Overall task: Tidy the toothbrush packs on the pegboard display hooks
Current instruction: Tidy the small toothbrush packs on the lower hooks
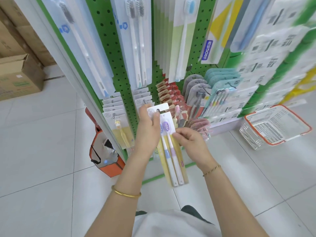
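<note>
twin toothbrush pack [168, 134] — long axis far-to-near | left hand [147, 129] pinches far hang-hole end, nearest pegboard [118, 57] | right hand [189, 142] pinches right edge

Bright, even white light for you here; shadows faint, a soft sheen on the floor tiles [42, 151]. Toothbrush packs [266, 48] at the right edge of the pegboard [109, 48] smear with motion blur. Wide-angle bend bows the uprights [68, 57] toward your corners. Centre sharp; fine print soft.

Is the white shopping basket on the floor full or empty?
Empty. The shopping basket with the orange rim shows only its bare mesh bottom and walls; nothing lies inside it.
</note>
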The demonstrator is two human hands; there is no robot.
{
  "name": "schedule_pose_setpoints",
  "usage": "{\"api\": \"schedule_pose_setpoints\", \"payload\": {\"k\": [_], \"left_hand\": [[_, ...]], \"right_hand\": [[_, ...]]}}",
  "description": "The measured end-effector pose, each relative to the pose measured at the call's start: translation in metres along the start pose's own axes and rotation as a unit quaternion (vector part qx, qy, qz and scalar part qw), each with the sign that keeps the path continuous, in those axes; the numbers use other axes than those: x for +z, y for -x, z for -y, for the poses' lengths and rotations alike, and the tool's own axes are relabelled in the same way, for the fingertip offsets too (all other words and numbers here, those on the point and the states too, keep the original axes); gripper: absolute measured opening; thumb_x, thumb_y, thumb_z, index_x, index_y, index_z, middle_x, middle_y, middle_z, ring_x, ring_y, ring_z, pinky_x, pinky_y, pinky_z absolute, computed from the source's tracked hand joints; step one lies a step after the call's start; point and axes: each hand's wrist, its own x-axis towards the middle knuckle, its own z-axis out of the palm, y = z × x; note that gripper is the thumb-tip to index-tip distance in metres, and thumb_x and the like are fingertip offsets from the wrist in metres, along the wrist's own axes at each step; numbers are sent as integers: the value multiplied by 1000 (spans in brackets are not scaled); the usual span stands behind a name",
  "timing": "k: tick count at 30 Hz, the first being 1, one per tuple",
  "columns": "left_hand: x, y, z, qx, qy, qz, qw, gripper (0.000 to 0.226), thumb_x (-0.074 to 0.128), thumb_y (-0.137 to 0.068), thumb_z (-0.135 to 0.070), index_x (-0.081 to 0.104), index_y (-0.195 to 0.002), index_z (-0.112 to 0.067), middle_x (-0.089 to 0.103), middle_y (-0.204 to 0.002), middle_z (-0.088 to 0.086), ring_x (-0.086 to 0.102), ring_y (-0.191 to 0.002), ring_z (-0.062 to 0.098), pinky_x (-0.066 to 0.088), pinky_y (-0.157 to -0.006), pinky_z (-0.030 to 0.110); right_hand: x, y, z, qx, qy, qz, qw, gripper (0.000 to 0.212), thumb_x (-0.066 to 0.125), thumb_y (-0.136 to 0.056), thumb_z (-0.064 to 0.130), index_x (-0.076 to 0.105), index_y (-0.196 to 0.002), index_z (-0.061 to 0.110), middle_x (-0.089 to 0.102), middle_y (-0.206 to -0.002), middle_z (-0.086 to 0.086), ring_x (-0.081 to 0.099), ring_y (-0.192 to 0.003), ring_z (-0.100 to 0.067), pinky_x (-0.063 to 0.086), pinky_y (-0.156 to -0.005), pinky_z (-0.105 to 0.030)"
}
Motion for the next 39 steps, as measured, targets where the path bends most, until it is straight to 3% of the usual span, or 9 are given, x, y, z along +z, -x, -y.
{"api": "schedule_pose_setpoints", "payload": {"k": [3, 5, 8, 12, 19, 24, 28, 31, 39], "left_hand": [[9, 6, -2, 0, 9, 23, 1000, 58, 35, -102, -31, 8, -151, -15, 33, -145, -6, 36, -116, -5, 24, -90, 7], [10, 7, -3, 11, -6, 28, 1000, 66, 34, -101, -35, -2, -152, -15, 17, -155, -8, 29, -130, -2, 19, -96, 10], [11, 6, -2, 22, -8, 49, 999, 67, 37, -101, -33, -4, -152, -16, 23, -136, -17, 32, -108, -17, 24, -91, 10], [13, 3, 10, 39, 9, 70, 997, 73, 44, -95, -44, 1, -151, -25, 45, -143, -3, 49, -124, 12, 39, -106, 36], [12, 10, 22, 58, -21, 190, 980, 75, 54, -96, -21, 4, -152, -27, 32, -148, -16, 35, -130, -2, 31, -110, 27], [9, 16, 33, 32, -11, 286, 958, 75, 64, -86, -23, 22, -144, -46, 52, -136, -13, 51, -124, 7, 40, -107, 43], [6, 25, 36, -3, -34, 336, 941, 88, 72, -83, -15, 19, -145, -47, 45, -142, -15, 46, -126, 5, 36, -110, 36], [2, 29, 33, 17, -85, 348, 934, 94, 74, -82, -18, 11, -149, -39, 33, -141, -22, 31, -124, -6, 26, -102, 20], [0, 37, 28, 85, -216, 323, 917, 94, 79, -74, -33, 15, -143, -36, 28, -149, -11, 43, -125, 11, 38, -97, 28]], "right_hand": [[2, 1, 1, -7, -7, -16, 1000, 21, 57, -92, 6, 68, -76, 13, 61, -73, 2, 51, -70, -14, 43, -69, -31], [3, 1, 1, -15, -12, -25, 1000, 15, 58, -91, 7, 66, -79, 6, 59, -76, -3, 50, -71, -16, 43, -70, -33], [3, -1, 3, -17, -24, -43, 999, 14, 57, -92, 7, 65, -81, 2, 56, -74, -3, 49, -70, -16, 42, -69, -33], [5, -5, 9, -11, -45, -78, 996, 18, 56, -92, 7, 67, -80, 14, 58, -71, 8, 49, -66, -10, 41, -66, -28], [2, -8, 11, 2, -85, -144, 986, 20, 54, -93, 6, 68, -80, 13, 65, -77, -7, 56, -73, -23, 48, -72, -41], [-8, -8, 13, 24, -106, -226, 968, 29, 51, -94, 3, 64, -72, 16, 61, -58, 13, 51, -59, -13, 45, -61, -33], [-18, -10, 2, 40, -131, -287, 948, 27, 53, -90, 14, 61, -65, 18, 52, -67, -11, 43, -64, -23, 37, -61, -34], [-20, -11, -3, 58, -135, -327, 933, 32, 52, -91, 15, 59, -60, 19, 47, -70, -10, 39, -63, -21, 34, -55, -28], [-14, -11, -6, 72, -163, -383, 906, 33, 51, -92, 14, 55, -60, 19, 48, -66, -3, 42, -60, -16, 36, -57, -29]]}}
